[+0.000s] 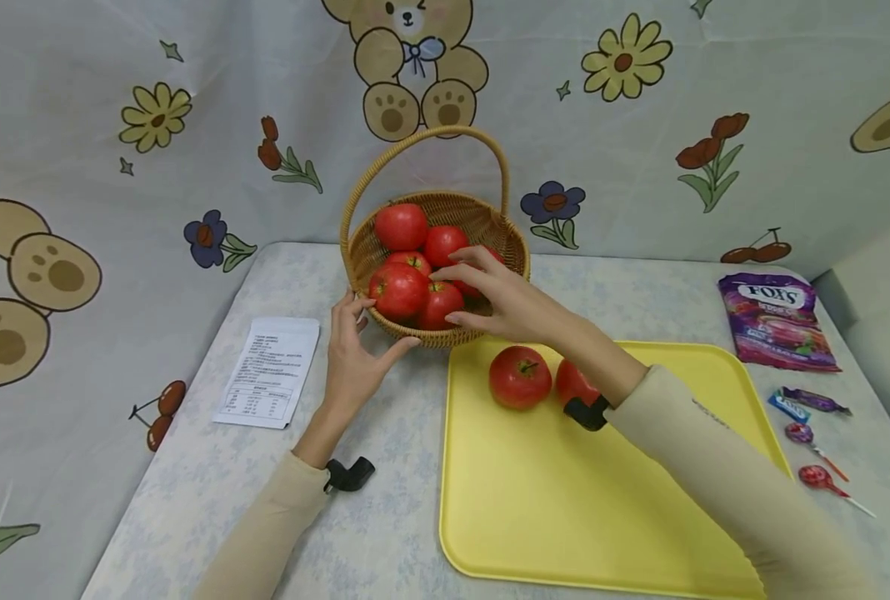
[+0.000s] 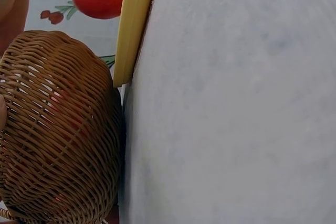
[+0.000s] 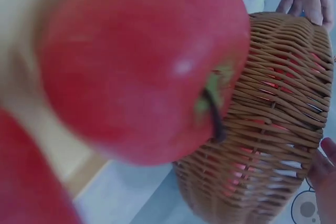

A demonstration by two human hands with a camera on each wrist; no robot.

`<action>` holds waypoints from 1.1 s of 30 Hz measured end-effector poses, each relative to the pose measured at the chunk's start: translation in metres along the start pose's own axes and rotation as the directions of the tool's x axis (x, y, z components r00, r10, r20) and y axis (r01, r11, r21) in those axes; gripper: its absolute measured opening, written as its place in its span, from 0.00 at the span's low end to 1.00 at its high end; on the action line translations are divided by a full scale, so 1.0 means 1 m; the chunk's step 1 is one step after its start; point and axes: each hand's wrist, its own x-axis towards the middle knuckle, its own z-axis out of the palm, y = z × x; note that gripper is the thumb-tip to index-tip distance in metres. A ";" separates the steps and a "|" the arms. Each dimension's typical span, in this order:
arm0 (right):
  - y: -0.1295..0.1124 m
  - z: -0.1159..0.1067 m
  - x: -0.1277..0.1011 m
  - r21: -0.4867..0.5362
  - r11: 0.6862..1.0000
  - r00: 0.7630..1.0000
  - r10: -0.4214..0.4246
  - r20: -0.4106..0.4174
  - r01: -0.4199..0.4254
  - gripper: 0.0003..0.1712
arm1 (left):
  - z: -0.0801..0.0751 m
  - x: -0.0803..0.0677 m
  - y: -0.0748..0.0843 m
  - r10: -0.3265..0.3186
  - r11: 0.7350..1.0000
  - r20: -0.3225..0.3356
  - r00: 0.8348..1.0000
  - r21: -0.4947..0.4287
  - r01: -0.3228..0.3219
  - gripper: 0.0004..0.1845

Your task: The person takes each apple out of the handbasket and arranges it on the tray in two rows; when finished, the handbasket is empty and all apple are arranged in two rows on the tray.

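A wicker basket (image 1: 517,242) with a tall handle holds several red apples (image 1: 400,292). My left hand (image 1: 355,358) grips its front left rim, fingertips over the edge and thumb low along the outer wall. Over the basket's right front side reaches my right hand (image 1: 508,292), its fingers spread apart above the apples. Its index fingertip and thumb are right at the front apple (image 1: 439,307). In the right wrist view, a large apple (image 3: 147,66) is close to the camera, with the woven wall (image 3: 273,108) behind it.
Two apples, one (image 1: 520,377) fully visible, sit at the back of a yellow tray (image 1: 565,500). To the right lie a purple candy bag (image 1: 778,321), wrapped candies (image 1: 812,402) and two lollipops (image 1: 815,477). A printed packet (image 1: 268,372) lies left. Patterned cloth (image 1: 265,75) hangs behind.
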 end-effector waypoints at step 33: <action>0.004 0.037 0.074 -0.104 0.994 0.978 -0.016 0.206 0.039 0.27 | 0.000 0.000 0.000 0.013 1.000 -0.003 1.000 0.001 -0.013 0.41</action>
